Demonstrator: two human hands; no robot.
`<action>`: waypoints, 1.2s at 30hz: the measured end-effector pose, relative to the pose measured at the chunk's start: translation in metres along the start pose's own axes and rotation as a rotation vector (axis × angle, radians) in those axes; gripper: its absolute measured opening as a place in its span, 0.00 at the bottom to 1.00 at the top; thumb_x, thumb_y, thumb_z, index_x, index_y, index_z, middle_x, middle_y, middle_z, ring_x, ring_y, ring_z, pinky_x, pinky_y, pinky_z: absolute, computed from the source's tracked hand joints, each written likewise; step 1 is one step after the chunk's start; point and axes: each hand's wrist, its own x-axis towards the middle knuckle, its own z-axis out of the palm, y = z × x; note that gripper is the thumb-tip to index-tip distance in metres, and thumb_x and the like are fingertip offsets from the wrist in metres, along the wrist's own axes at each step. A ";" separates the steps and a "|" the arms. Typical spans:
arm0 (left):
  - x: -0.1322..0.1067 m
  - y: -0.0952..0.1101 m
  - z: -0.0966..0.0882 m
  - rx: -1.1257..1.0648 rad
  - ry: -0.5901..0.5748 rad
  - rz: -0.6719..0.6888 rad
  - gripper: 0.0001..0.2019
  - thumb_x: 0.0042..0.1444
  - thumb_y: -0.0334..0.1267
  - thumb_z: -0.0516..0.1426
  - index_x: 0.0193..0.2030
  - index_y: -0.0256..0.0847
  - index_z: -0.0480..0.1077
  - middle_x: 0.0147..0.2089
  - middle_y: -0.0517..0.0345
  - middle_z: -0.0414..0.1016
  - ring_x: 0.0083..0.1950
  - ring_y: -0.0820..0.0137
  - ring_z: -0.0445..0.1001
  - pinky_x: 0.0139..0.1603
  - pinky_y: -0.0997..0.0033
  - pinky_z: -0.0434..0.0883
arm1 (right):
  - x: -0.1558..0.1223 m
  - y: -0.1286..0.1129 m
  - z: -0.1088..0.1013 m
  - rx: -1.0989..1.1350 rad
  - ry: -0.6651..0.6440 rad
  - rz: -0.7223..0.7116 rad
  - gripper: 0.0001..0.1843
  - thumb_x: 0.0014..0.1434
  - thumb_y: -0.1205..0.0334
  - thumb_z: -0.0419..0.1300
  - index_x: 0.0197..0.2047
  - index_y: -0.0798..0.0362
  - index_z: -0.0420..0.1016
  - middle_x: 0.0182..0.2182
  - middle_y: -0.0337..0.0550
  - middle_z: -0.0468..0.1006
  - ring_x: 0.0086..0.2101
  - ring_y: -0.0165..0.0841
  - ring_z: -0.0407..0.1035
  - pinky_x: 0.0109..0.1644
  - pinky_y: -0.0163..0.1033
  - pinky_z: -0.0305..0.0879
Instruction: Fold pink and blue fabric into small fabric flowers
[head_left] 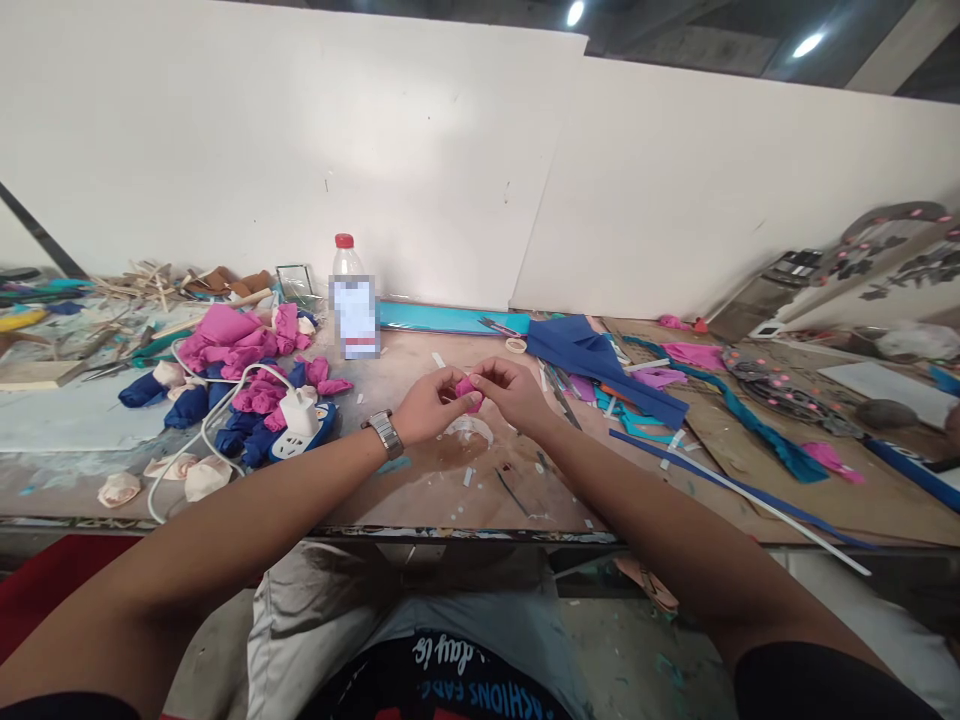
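Observation:
Both of my hands meet over the middle of the workbench (420, 495) and pinch a small pink foam piece (469, 391) between their fingertips. My left hand (429, 403), with a metal watch on its wrist, grips the piece from the left. My right hand (512, 390) closes on it from the right. A roll of clear tape (469, 430) lies on the bench just below the hands.
A heap of pink and blue foam flowers (240, 375) and a white power strip (300, 428) with cable lie at left. A plastic bottle (352, 300) stands behind. Blue foam sheets (600, 365), teal strips and pink scraps cover the right side. White boards form the back wall.

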 end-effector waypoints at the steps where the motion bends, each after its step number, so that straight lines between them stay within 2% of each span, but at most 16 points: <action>1: 0.000 0.000 0.001 -0.014 -0.004 -0.011 0.17 0.57 0.50 0.65 0.40 0.38 0.70 0.37 0.57 0.77 0.37 0.70 0.77 0.39 0.69 0.72 | 0.000 0.000 0.000 -0.007 0.007 0.003 0.13 0.58 0.50 0.67 0.34 0.52 0.78 0.31 0.40 0.78 0.32 0.32 0.70 0.38 0.38 0.66; 8: 0.002 -0.008 0.004 -0.201 -0.008 -0.073 0.18 0.54 0.47 0.68 0.40 0.37 0.68 0.38 0.55 0.78 0.37 0.71 0.77 0.41 0.69 0.72 | -0.001 0.001 0.002 0.026 -0.023 0.013 0.16 0.58 0.48 0.68 0.36 0.52 0.78 0.30 0.40 0.78 0.30 0.31 0.69 0.36 0.38 0.67; 11: 0.004 -0.010 0.003 -0.200 0.036 -0.094 0.16 0.55 0.45 0.67 0.38 0.37 0.69 0.34 0.58 0.76 0.34 0.73 0.75 0.38 0.71 0.71 | -0.002 0.001 0.004 0.058 -0.033 0.022 0.16 0.56 0.48 0.70 0.35 0.52 0.78 0.30 0.39 0.78 0.30 0.31 0.70 0.37 0.38 0.68; 16: 0.005 -0.011 0.000 -0.190 0.041 -0.119 0.12 0.56 0.43 0.65 0.36 0.37 0.70 0.30 0.60 0.73 0.30 0.75 0.72 0.34 0.73 0.68 | -0.003 0.001 0.004 0.087 -0.073 0.027 0.15 0.56 0.49 0.71 0.37 0.52 0.78 0.33 0.40 0.79 0.34 0.32 0.72 0.40 0.39 0.69; 21: 0.005 -0.008 -0.002 -0.126 0.048 -0.111 0.13 0.57 0.44 0.64 0.34 0.37 0.70 0.31 0.58 0.74 0.30 0.76 0.69 0.33 0.74 0.66 | -0.002 0.003 0.002 0.029 -0.047 0.026 0.13 0.55 0.51 0.70 0.34 0.53 0.78 0.29 0.39 0.77 0.30 0.31 0.69 0.36 0.37 0.65; 23: 0.004 -0.007 -0.002 -0.121 0.052 -0.079 0.13 0.57 0.44 0.65 0.39 0.37 0.70 0.34 0.58 0.75 0.33 0.75 0.70 0.35 0.74 0.67 | -0.001 0.002 0.002 0.038 -0.026 0.039 0.12 0.55 0.53 0.69 0.34 0.53 0.78 0.28 0.38 0.77 0.29 0.30 0.67 0.34 0.36 0.64; 27: 0.000 -0.004 0.000 -0.077 0.019 0.050 0.29 0.51 0.37 0.69 0.56 0.41 0.62 0.40 0.59 0.74 0.37 0.73 0.73 0.38 0.74 0.68 | 0.000 0.000 0.002 0.116 0.015 0.067 0.09 0.53 0.57 0.68 0.33 0.52 0.77 0.28 0.37 0.76 0.28 0.28 0.66 0.33 0.36 0.64; 29: -0.001 -0.004 0.000 -0.003 0.028 0.118 0.30 0.51 0.35 0.69 0.58 0.42 0.61 0.42 0.59 0.74 0.38 0.73 0.72 0.38 0.73 0.69 | 0.001 -0.001 0.002 0.159 0.034 0.072 0.07 0.52 0.58 0.68 0.32 0.52 0.77 0.27 0.36 0.75 0.27 0.28 0.66 0.33 0.36 0.64; 33: -0.001 -0.004 -0.003 0.146 0.100 0.264 0.21 0.54 0.34 0.66 0.53 0.42 0.66 0.49 0.54 0.73 0.42 0.70 0.72 0.44 0.68 0.70 | 0.001 0.001 0.003 0.206 0.035 0.080 0.08 0.51 0.58 0.69 0.32 0.53 0.78 0.26 0.37 0.75 0.28 0.29 0.67 0.34 0.36 0.65; 36: 0.000 0.000 -0.008 0.255 0.110 0.352 0.12 0.57 0.34 0.64 0.47 0.41 0.71 0.46 0.52 0.75 0.46 0.65 0.73 0.49 0.64 0.70 | 0.001 0.004 0.004 0.237 0.030 0.094 0.09 0.51 0.58 0.70 0.32 0.52 0.77 0.27 0.37 0.76 0.28 0.29 0.69 0.36 0.37 0.67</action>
